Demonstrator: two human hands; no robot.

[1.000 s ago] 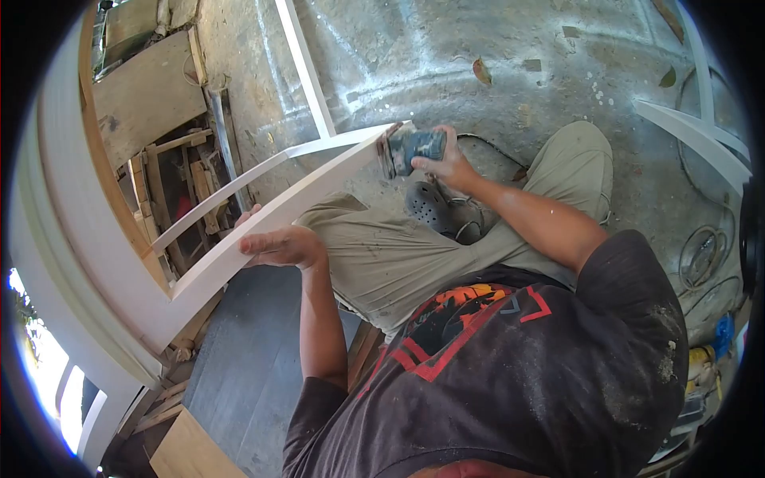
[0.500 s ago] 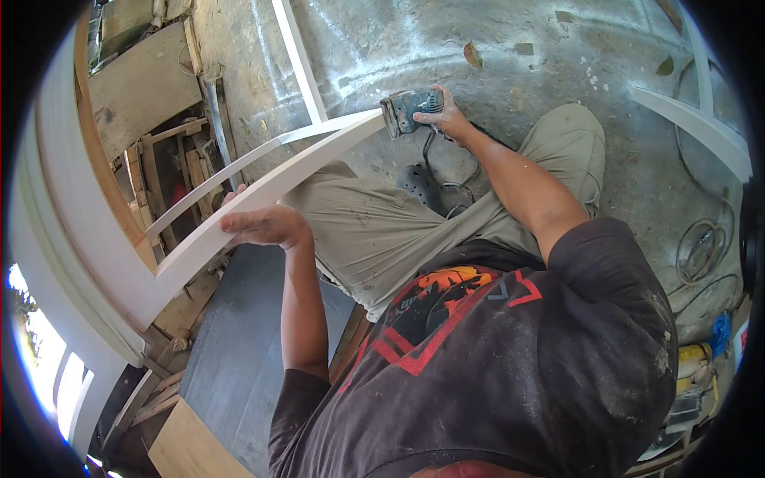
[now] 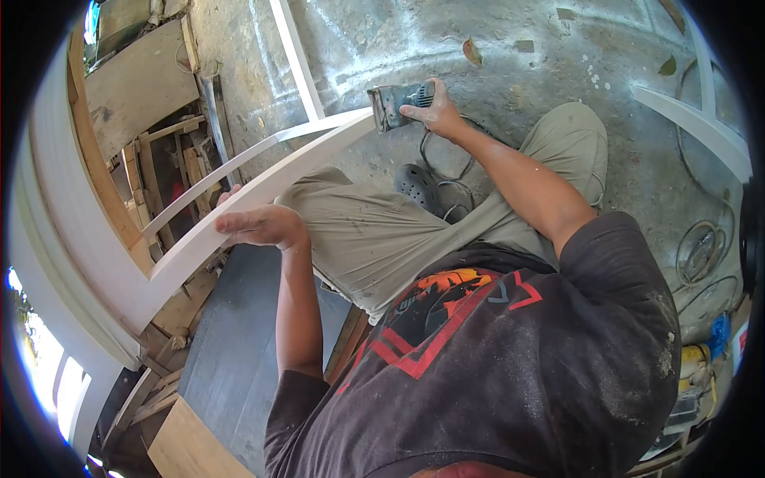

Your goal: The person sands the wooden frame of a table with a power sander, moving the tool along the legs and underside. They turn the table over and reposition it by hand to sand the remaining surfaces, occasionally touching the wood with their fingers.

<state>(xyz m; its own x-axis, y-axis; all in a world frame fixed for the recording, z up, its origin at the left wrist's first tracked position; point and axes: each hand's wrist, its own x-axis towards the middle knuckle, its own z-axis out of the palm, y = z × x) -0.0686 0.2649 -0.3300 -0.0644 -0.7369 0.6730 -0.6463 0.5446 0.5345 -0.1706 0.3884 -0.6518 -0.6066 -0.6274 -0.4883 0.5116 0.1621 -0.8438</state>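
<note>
A long white-painted wooden rail [image 3: 295, 163] slants across my lap, part of a larger white frame [image 3: 88, 231] on the left. My left hand [image 3: 263, 226] is closed around the rail's lower stretch, thumb on the near side and fingertips showing beyond it. In my right hand [image 3: 434, 110] is a teal electric sander [image 3: 390, 103] with a dark vented body. Its flat pad stands against the far end of the rail. A cord trails from the tool past my grey clog [image 3: 418, 189].
Behind the rail, a white crosspiece [image 3: 296, 64] runs over the dusty concrete floor [image 3: 398, 40]. Scrap wood [image 3: 171, 167] lies at left, with a dark board [image 3: 239, 334] beside me. Another white frame piece [image 3: 693, 127] and a coiled cable [image 3: 701, 251] are at right.
My right hand and the sander have shifted slightly left, and the sander's angle has changed a little. The left hand keeps its hold on the rail.
</note>
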